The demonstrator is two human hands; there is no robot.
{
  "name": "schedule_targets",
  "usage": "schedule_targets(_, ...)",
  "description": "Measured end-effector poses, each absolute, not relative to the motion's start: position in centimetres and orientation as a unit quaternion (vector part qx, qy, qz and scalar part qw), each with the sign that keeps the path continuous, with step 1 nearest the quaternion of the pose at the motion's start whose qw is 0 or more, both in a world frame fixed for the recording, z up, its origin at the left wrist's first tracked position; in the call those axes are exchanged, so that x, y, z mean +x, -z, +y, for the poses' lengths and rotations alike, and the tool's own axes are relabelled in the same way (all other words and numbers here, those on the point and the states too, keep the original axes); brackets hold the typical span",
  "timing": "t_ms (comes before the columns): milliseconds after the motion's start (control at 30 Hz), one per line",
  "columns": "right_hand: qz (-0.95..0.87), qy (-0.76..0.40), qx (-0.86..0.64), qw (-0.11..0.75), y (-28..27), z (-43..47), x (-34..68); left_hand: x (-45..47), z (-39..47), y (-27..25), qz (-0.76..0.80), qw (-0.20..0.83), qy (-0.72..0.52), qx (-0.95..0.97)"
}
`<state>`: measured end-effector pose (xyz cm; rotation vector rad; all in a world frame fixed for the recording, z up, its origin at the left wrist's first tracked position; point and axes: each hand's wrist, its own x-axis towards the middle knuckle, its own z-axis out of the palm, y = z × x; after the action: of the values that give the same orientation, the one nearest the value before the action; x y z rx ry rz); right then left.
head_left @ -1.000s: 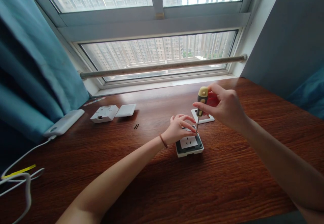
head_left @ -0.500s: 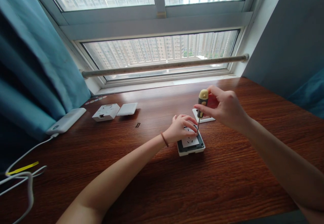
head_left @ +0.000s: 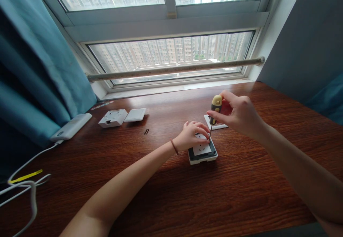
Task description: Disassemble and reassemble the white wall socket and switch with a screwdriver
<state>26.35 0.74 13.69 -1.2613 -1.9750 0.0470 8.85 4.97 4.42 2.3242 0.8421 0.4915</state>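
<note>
A wall socket (head_left: 203,149) with a white face and dark frame sits on a white mounting box (head_left: 203,161) on the desk. My left hand (head_left: 191,136) lies over its far left side, gripping it, with thumb and fingertips close to the screwdriver's tip. My right hand (head_left: 235,113) is closed around the yellow and black handle of a screwdriver (head_left: 216,104). The shaft points down, slightly tilted, at the socket's right side. Whether a screw sits under the tip is hidden by my left fingers. Behind the screwdriver lies a white cover frame (head_left: 220,126), partly covered by my right hand.
Two screws (head_left: 146,131) lie left of my hands. Farther left are another white box (head_left: 112,118) and a flat white plate (head_left: 135,115). A white power strip (head_left: 71,127) with a cable (head_left: 33,197) and a yellow strip (head_left: 26,176) are at the left edge. A window bar (head_left: 174,69) crosses behind the desk.
Both hands keep the same places at the socket. The screwdriver's handle appears turned a little; the whole view has shifted very slightly.
</note>
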Motion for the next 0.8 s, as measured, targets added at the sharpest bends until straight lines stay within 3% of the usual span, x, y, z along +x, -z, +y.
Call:
schedule_targets(333,-0.811,-0.158,-0.423,0.372,-14.1,0.5,27.0,8.6,4.9,-4.4,0.305,0.288,-0.184,0.889)
schedule_targets(633,-0.766,0.007,-0.488,0.418,-13.3,0.6,26.2,8.6,5.0,-4.2,0.299,0.285,-0.181,0.893)
schedule_targets(800,-0.781,-0.091,-0.461,0.411,-13.3,0.5,26.2,8.3,5.5,-4.3,0.272,0.295,-0.180,0.898)
